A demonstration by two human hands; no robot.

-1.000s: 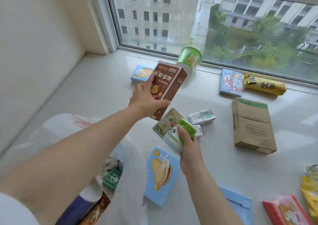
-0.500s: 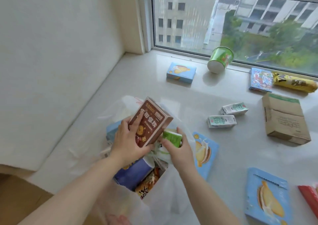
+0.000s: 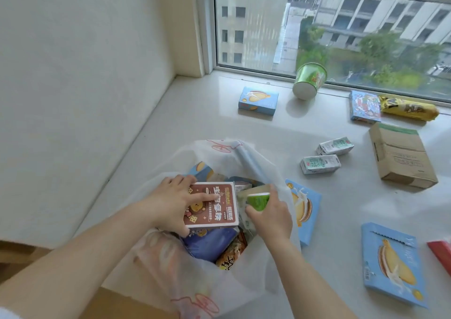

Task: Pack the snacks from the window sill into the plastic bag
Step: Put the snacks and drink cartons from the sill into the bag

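Observation:
The white plastic bag (image 3: pixel 185 265) lies open on the window sill (image 3: pixel 341 211), with several snacks inside, among them a blue pack (image 3: pixel 207 244). My left hand (image 3: pixel 170 204) grips a brown snack box (image 3: pixel 214 205) flat over the bag's mouth. My right hand (image 3: pixel 271 217) holds a green-topped packet (image 3: pixel 257 200) just inside the opening. On the sill lie two small milk cartons (image 3: pixel 319 163), blue biscuit boxes (image 3: pixel 258 101) (image 3: pixel 393 262), a green cup (image 3: pixel 308 80), a yellow packet (image 3: pixel 407 108) and a colourful box (image 3: pixel 364 106).
A brown cardboard box (image 3: pixel 400 155) lies at the right. Another blue biscuit box (image 3: pixel 303 209) touches the bag's right side. A red pack (image 3: pixel 443 254) shows at the right edge. The wall (image 3: pixel 85 86) bounds the sill on the left, the window (image 3: pixel 341 30) at the back.
Both hands have moved from above the sill down to the bag. The brown box now lies flat over the opening and the green-topped packet has gone lower into the bag.

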